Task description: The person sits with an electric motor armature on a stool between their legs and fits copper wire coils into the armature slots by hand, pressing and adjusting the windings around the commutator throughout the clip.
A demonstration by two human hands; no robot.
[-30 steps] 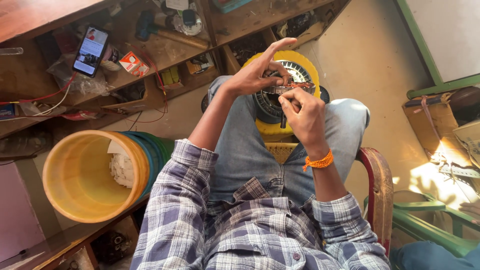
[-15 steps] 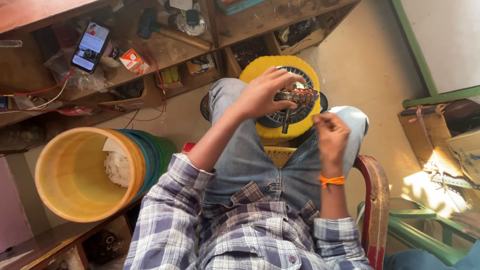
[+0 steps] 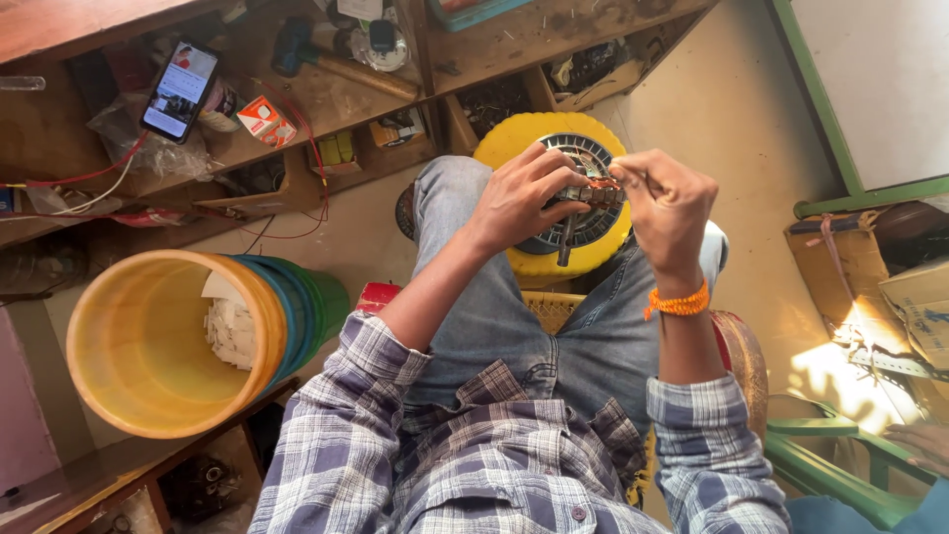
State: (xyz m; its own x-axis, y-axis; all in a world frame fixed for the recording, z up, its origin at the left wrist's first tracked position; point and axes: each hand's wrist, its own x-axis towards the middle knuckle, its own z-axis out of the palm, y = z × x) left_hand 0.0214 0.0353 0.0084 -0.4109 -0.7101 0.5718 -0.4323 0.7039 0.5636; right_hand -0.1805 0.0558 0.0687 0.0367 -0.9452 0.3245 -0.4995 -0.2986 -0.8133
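My left hand point(image 3: 522, 195) grips a small copper-wound motor part point(image 3: 594, 191) from its left side, fingers curled over it. My right hand point(image 3: 668, 205), an orange band at its wrist, pinches the same part at its right end. A dark shaft point(image 3: 565, 243) hangs down from the part. Both hands hover above my knees, over a round yellow housing point(image 3: 522, 141) with a dark ring of windings inside, which lies on the floor. What my right fingertips pinch exactly is too small to tell.
A stack of buckets point(image 3: 148, 346), the inner one yellow with white paper scraps, lies to the left. Wooden shelves point(image 3: 326, 99) ahead hold a lit phone point(image 3: 178, 91), an orange box point(image 3: 265, 121), tools and wires. Cardboard boxes point(image 3: 919, 287) and another person's hand point(image 3: 919, 442) are on the right.
My left hand's spread fingers have closed onto the wound part. My right hand, which had drawn away to the right half a second ago, is back at the part's end.
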